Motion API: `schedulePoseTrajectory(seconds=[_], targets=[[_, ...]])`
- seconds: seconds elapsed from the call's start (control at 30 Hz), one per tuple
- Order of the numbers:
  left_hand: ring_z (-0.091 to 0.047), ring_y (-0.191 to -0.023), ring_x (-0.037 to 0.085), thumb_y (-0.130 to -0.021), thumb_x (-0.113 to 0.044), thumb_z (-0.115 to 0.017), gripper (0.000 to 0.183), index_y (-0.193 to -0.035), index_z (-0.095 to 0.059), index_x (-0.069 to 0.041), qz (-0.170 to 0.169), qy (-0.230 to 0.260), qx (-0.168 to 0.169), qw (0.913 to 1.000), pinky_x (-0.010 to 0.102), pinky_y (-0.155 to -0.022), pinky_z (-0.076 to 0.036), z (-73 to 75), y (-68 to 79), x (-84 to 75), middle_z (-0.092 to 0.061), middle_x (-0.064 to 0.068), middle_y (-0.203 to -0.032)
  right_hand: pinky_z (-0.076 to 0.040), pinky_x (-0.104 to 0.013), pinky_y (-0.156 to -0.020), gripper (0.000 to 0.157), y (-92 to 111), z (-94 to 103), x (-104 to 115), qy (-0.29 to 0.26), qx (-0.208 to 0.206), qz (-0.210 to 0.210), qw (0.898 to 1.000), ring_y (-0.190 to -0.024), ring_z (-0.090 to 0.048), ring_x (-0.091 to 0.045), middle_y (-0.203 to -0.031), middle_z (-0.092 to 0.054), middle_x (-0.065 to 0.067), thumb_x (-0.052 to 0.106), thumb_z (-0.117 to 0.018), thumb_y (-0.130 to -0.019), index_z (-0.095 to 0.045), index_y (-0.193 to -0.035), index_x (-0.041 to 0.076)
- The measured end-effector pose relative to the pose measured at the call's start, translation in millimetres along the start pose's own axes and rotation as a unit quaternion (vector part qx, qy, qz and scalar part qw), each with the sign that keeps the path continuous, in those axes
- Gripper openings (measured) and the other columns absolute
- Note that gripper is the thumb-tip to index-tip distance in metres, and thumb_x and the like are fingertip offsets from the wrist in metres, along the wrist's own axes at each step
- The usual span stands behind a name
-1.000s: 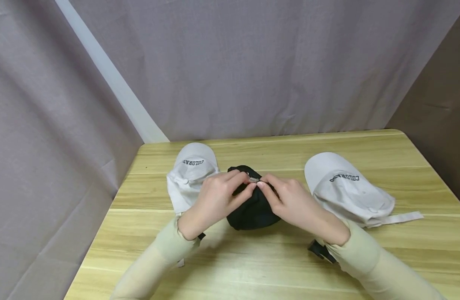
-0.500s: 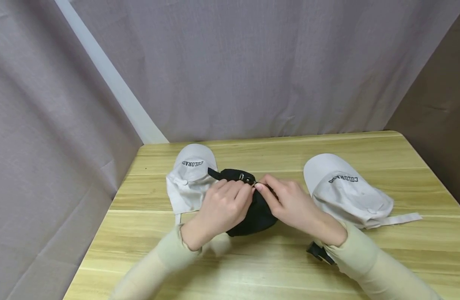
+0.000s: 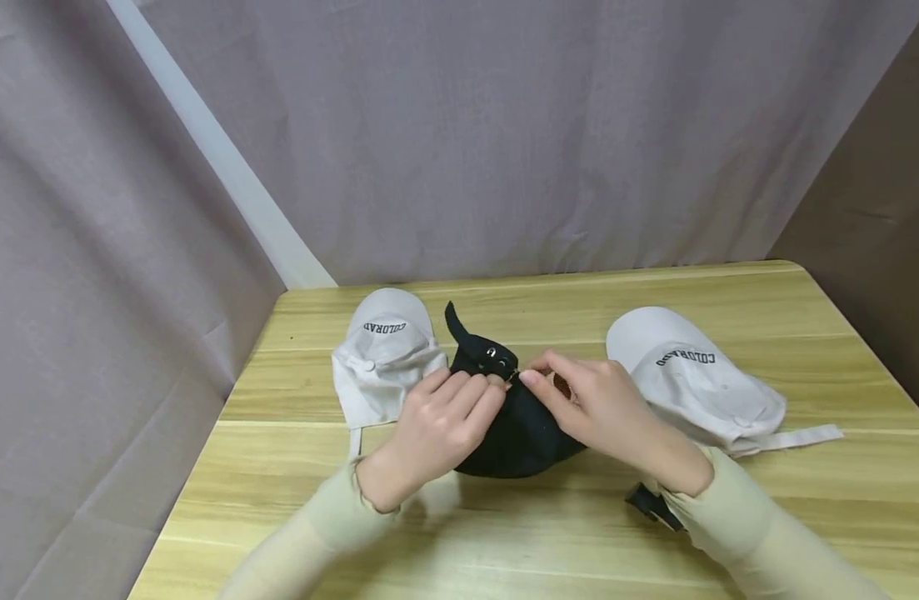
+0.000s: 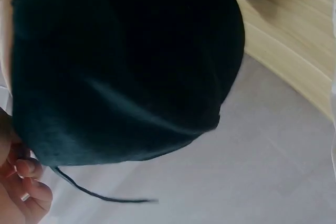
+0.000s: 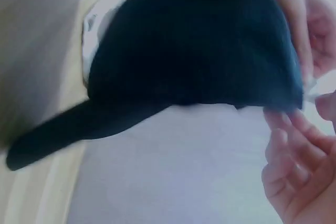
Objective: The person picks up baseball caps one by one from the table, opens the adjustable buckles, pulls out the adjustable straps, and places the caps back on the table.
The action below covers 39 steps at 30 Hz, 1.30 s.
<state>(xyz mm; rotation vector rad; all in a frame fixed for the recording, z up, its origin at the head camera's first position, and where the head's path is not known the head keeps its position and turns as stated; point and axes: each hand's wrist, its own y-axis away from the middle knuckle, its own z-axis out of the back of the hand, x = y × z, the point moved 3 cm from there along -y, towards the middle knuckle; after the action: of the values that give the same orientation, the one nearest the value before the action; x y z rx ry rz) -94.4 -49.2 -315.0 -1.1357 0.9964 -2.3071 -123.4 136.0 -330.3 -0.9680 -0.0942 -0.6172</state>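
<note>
A black baseball cap [image 3: 522, 437] is held above the middle of the table, its loose strap [image 3: 456, 323] sticking up at the far left side. Small metal fittings [image 3: 492, 352] show on the strap. My left hand [image 3: 446, 419] pinches the cap's back edge close to the fittings, fingers curled. From the other side, my right hand [image 3: 597, 407] pinches the same edge between thumb and index finger. The dark crown [image 4: 126, 77] fills much of the left wrist view, with a thin strap end hanging below. In the right wrist view the brim [image 5: 79, 127] points left.
On the wooden table [image 3: 504, 550], a white cap [image 3: 384, 379] lettered in black lies left of the hands. A second white cap [image 3: 695, 383], its strap stretched out rightward, lies to the right. Behind the table hangs a grey curtain [image 3: 504, 142].
A second ago both hands pinched a metal piece together. The left hand has since curled lower, and the strap end has swung from pointing left to pointing up. The white caps stayed put.
</note>
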Motion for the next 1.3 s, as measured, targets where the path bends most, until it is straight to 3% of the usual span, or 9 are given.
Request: schedulePoseTrajectory(seconds=[0.13,0.23,0.37,0.5,0.6,0.77,1.0,1.2,1.3], targets=[[-0.055,-0.062,0.015,-0.096,-0.003,-0.059,0.011,-0.089,-0.067,-0.006,-0.009,0.008,0.032,0.9994,0.025,-0.056,-0.039,-2.8,-0.7,-1.1,-0.063,0.0,-0.08,-0.048,-0.025,-0.063,0.012,-13,7.6,-6,-0.057,0.038,-0.056,0.996,-0.079,-0.055,-0.004,-0.094,-0.066,0.013,0.024,-0.066,-0.1,-0.072,-0.108,0.017],[-0.053,-0.062,0.015,-0.098,-0.004,-0.058,0.012,-0.089,-0.066,-0.008,-0.016,0.016,0.048,0.9986,0.025,-0.057,-0.038,-4.9,-1.1,-2.6,-0.062,-0.001,-0.079,-0.05,-0.032,-0.072,0.014,-26,9.0,-7,-0.086,0.081,-0.077,0.99,-0.093,-0.057,-0.008,-0.107,-0.066,0.012,0.023,-0.071,-0.096,-0.072,-0.11,0.02],[-0.051,-0.061,0.014,-0.099,-0.003,-0.055,0.015,-0.09,-0.066,-0.008,-0.023,0.02,0.068,0.9972,0.024,-0.058,-0.037,-7.2,0.8,-3.6,-0.06,-0.002,-0.079,-0.048,-0.034,-0.077,0.012,-39,4.9,-7,-0.083,0.152,-0.094,0.98,-0.094,-0.057,-0.011,-0.106,-0.063,0.011,0.029,-0.072,-0.095,-0.073,-0.106,0.023],[-0.051,-0.062,0.013,-0.099,-0.002,-0.053,0.017,-0.092,-0.066,-0.009,-0.026,0.019,0.091,0.9953,0.023,-0.058,-0.036,-9.5,2.9,-3.8,-0.06,-0.002,-0.082,-0.048,-0.035,-0.077,0.007,-48,-1.5,-7,-0.074,0.217,-0.097,0.969,-0.093,-0.057,-0.015,-0.107,-0.061,0.007,0.026,-0.071,-0.096,-0.073,-0.101,0.021],[-0.052,-0.063,0.013,-0.101,-0.002,-0.05,0.019,-0.093,-0.066,-0.008,-0.023,0.026,0.099,0.9945,0.022,-0.059,-0.037,-10.8,4.4,-3.8,-0.061,-0.002,-0.083,-0.048,-0.035,-0.078,0.004,-53,-4.6,-7,-0.09,0.219,-0.092,0.967,-0.095,-0.055,-0.017,-0.109,-0.06,0.003,0.02,-0.07,-0.096,-0.072,-0.098,0.017],[-0.053,-0.063,0.012,-0.101,-0.001,-0.049,0.02,-0.092,-0.065,-0.006,0.008,0.051,0.08,0.9954,0.022,-0.058,-0.041,-12.7,4.4,0.1,-0.062,-0.001,-0.081,-0.045,-0.034,-0.075,0.004,-55,-8.2,-5,-0.156,0.168,-0.111,0.967,-0.091,-0.052,-0.016,-0.104,-0.058,0.003,0.016,-0.069,-0.098,-0.07,-0.098,0.013],[-0.051,-0.058,0.013,-0.101,-0.005,-0.054,0.016,-0.09,-0.065,-0.004,0.053,0.078,0.044,0.9945,0.024,-0.055,-0.04,-16.1,6.3,8.0,-0.054,0.001,-0.072,-0.049,-0.035,-0.078,0.008,-49,-17.0,-8,-0.238,0.127,-0.185,0.945,-0.095,-0.056,-0.017,-0.104,-0.06,0.0,0.016,-0.064,-0.1,-0.069,-0.106,0.012],[-0.053,-0.055,0.016,-0.102,-0.011,-0.058,0.017,-0.09,-0.063,0.0,0.111,0.104,0.029,0.988,0.027,-0.053,-0.044,-15.5,15.6,19.6,-0.053,0.002,-0.068,-0.048,-0.042,-0.092,0.033,-29,-23.6,-16,-0.241,0.17,-0.269,0.917,-0.106,-0.062,-0.021,-0.119,-0.063,-0.007,0.029,-0.051,-0.107,-0.057,-0.132,0.01],[-0.055,-0.056,0.016,-0.102,-0.012,-0.058,0.018,-0.09,-0.062,0.0,0.13,0.128,0.03,0.9828,0.029,-0.053,-0.046,-14.8,18.0,26.0,-0.055,0.003,-0.069,-0.049,-0.039,-0.088,0.031,-23,-25.9,-17,-0.218,0.198,-0.273,0.916,-0.101,-0.062,-0.02,-0.111,-0.067,-0.004,0.032,-0.055,-0.105,-0.062,-0.126,0.01]])
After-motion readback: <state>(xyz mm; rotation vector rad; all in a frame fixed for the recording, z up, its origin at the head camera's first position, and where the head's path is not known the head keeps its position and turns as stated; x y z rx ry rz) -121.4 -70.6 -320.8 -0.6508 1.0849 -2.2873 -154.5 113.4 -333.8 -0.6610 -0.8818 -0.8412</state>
